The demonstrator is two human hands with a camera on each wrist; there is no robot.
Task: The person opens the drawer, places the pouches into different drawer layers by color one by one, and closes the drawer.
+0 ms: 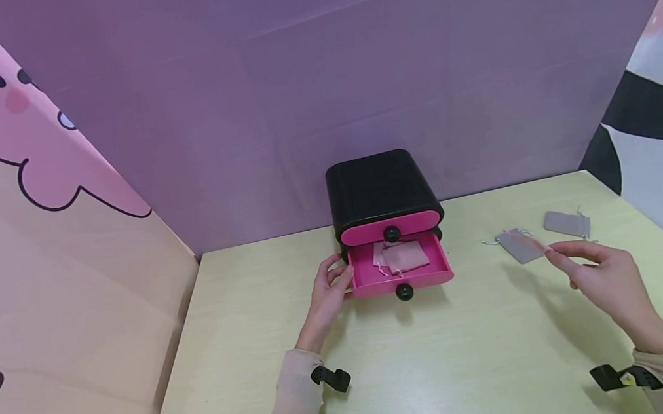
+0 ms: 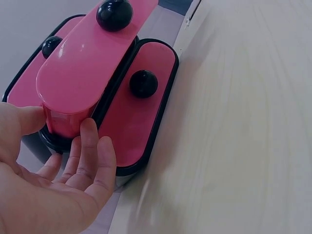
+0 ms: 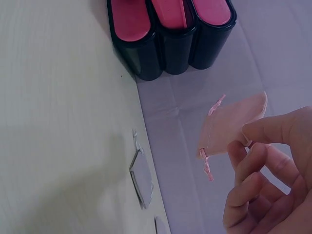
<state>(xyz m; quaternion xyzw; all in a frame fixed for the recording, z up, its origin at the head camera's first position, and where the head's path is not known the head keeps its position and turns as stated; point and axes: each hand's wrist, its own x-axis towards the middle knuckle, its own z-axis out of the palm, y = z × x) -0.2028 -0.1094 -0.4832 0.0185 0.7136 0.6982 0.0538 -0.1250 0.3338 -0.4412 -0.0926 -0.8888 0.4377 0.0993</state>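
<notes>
Above the counter (image 1: 475, 359), the grip of the right hand (image 1: 607, 278) pinches a pale-pink drawstring pouch (image 3: 226, 127); the left hand (image 1: 327, 293) pinches the side of the open drawer (image 1: 374, 289), best held steady. Flat pink pouches (image 1: 408, 257) take up room inside; two grey pouches (image 1: 564, 223) lie rightward

A right hand (image 3: 282, 163) pinches a small pink pouch (image 3: 226, 126).

Pink drawstring ends (image 3: 208, 168) stick out from it; a grey pouch (image 3: 142, 180) lies on the pale table (image 3: 58, 97), another (image 3: 160, 225) is cut off below, and black drawers with pink fronts (image 3: 176, 51) show at the top.
</notes>
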